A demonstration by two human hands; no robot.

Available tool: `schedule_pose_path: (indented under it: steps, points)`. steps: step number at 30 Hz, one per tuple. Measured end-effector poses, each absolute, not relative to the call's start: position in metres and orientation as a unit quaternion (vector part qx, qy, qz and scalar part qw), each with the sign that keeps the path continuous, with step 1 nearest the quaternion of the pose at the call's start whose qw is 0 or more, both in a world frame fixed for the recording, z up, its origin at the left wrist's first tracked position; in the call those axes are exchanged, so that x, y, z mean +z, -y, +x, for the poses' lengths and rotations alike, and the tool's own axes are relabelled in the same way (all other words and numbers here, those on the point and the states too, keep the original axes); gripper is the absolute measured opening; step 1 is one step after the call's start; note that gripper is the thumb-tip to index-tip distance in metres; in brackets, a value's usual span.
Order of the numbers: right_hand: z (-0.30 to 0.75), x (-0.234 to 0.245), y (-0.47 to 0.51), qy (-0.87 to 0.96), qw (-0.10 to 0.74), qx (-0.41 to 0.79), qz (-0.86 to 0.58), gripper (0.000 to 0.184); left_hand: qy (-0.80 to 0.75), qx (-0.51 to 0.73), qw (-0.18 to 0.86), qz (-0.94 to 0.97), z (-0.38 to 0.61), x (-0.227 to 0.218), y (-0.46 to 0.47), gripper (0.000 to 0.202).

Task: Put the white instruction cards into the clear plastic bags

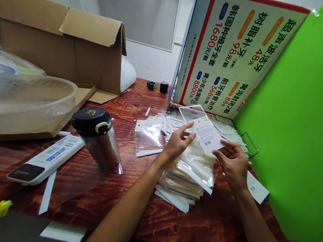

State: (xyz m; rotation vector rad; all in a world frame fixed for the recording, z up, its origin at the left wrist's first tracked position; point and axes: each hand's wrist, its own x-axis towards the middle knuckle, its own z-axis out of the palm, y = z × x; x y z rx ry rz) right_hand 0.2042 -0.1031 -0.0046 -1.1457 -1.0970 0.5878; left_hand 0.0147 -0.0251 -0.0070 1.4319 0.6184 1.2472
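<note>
Reddish-brown wood-grain table [125, 112] extends beneath the right hand [232, 162], which pinches a white rectangular printed card [205, 135] by its lower corner; left hand [180, 141] touches its opposite edge, grip unclear. Probably light, thin, bendable: hold by edges

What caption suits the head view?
Right hand holds white rectangular card, left hand at its edge, above clear plastic pouches.

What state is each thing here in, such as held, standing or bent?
Printed card: held, right hand pinching one corner.
Left hand: fingertips at the card's left edge.
Flask: upright, lid on.
Clear bags: piled, overlapping.
Cardboard box: top flap bent over.
Long white device: lying flat.
Signboard: standing.
Green panel: standing.
</note>
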Motion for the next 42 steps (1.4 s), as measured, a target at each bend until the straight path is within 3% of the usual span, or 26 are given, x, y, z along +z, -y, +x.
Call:
schedule_pose_path:
  steps: [10, 17, 21, 23, 26, 30, 33, 36, 39, 42]
  points:
    - [0.200, -0.003, 0.111, 0.524, 0.621, 0.229, -0.536, 0.042, -0.235, 0.512, 0.599, 0.569, 0.004, -0.010, 0.022, 0.041]
    - [0.186, -0.022, 0.103, 0.533, 0.636, 0.120, -0.545, 0.033, -0.242, 0.464, 0.534, 0.664, 0.000, -0.003, 0.028, 0.029]
    - [0.181, -0.018, 0.097, 0.549, 0.634, 0.082, -0.539, 0.054, -0.227, 0.448, 0.578, 0.643, -0.001, -0.004, 0.025, 0.029]
    - [0.180, -0.015, 0.097, 0.546, 0.623, 0.158, -0.537, 0.063, -0.221, 0.435, 0.596, 0.638, -0.001, -0.007, 0.022, 0.030]
    - [0.176, -0.013, 0.099, 0.506, 0.620, 0.296, -0.521, 0.059, -0.232, 0.421, 0.591, 0.647, -0.001, -0.010, 0.020, 0.031]
    - [0.176, -0.008, 0.094, 0.433, 0.675, 0.383, -0.459, 0.058, -0.259, 0.442, 0.565, 0.647, 0.001, -0.011, 0.023, 0.034]
    - [0.201, 0.002, 0.086, 0.363, 0.721, 0.358, -0.470, 0.064, -0.287, 0.498, 0.581, 0.577, 0.003, -0.015, 0.021, 0.044]
    - [0.248, 0.008, 0.089, 0.342, 0.739, 0.255, -0.521, 0.073, -0.321, 0.580, 0.554, 0.504, 0.005, -0.019, 0.015, 0.045]
    - [0.289, 0.004, 0.109, 0.370, 0.678, 0.127, -0.622, 0.057, -0.398, 0.587, 0.480, 0.517, 0.002, -0.019, 0.009, 0.043]
    - [0.302, -0.009, 0.137, 0.416, 0.503, 0.025, -0.757, 0.037, -0.454, 0.489, 0.420, 0.615, -0.004, -0.008, 0.005, 0.048]
